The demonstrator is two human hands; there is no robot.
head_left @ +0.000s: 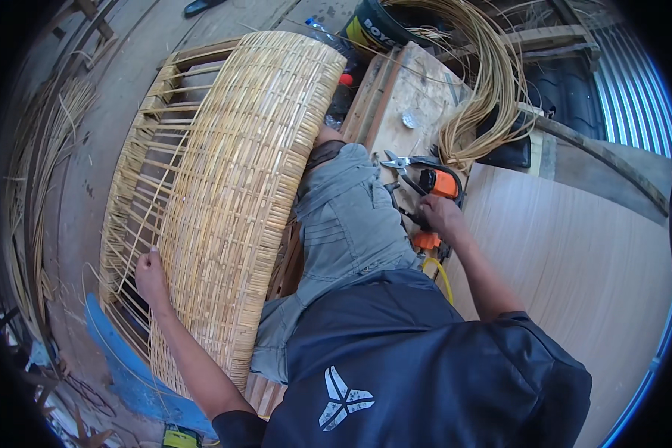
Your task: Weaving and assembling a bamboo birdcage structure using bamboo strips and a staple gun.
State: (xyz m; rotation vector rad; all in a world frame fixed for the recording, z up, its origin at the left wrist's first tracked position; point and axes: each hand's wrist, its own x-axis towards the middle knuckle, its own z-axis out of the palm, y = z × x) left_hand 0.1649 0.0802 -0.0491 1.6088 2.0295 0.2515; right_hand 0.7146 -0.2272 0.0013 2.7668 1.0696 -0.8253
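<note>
A woven rattan panel [231, 179] on a frame leans across my left side, tightly woven on its right part. Along its left part, bare ribs [153, 160] show with gaps between them. My left hand [151, 278] is at the border of the weave, fingers pinched together; what they hold is too small to make out. Over on the right, my right hand [442, 215] is closed around the black handle of an orange and black nail gun [442, 183]. A yellow hose [442, 278] runs near its lower end. Just beyond it lie pliers [397, 160] with spread jaws.
A wooden bench board [418, 93] carries the tools and a small round silvery thing [409, 119]. A coil of rattan strands [493, 75] hangs beside a dark bucket [373, 30]. A pale wood-grain board [567, 246] fills the right. Loose strands [52, 134] lie at far left.
</note>
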